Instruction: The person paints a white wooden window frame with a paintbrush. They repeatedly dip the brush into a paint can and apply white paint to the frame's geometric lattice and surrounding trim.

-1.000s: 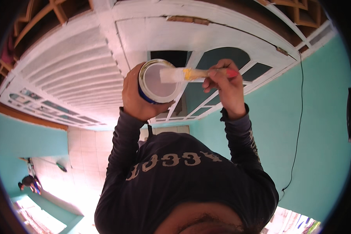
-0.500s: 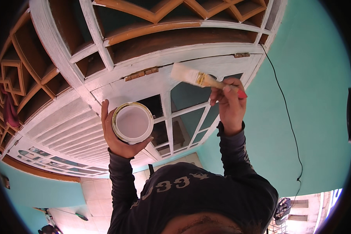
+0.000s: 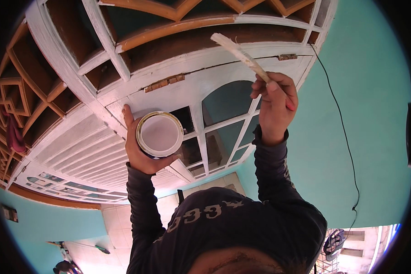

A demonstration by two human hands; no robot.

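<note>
My left hand point(image 3: 139, 148) wraps around the side of an open paint can point(image 3: 160, 134) with pale, whitish paint in it. In my right hand point(image 3: 278, 102) is a paintbrush point(image 3: 246, 58), gripped by its handle, whose red end shows below the fingers. The brush is seen edge-on, with its white-coated bristles pointing up and left, in front of the wooden frame point(image 3: 187, 68). Whether the bristles touch the wood I cannot tell. White paint covers the frame's lower parts, while the zigzag lattice point(image 3: 169, 11) and a curved strip below it are still orange-brown in places.
Rusty hinges point(image 3: 164, 83) join the frame to a white door with glass panes point(image 3: 226, 102). White louvred shutters point(image 3: 77, 150) stand at left, near a dark red cloth point(image 3: 14, 134). A black cable point(image 3: 338, 118) hangs along the turquoise wall point(image 3: 374, 91). Pale floor tiles point(image 3: 116, 223) lie below.
My right hand has risen slightly, and the brush has turned from flat to edge-on with its bristles higher. The paint can has shifted a little up and right in view.
</note>
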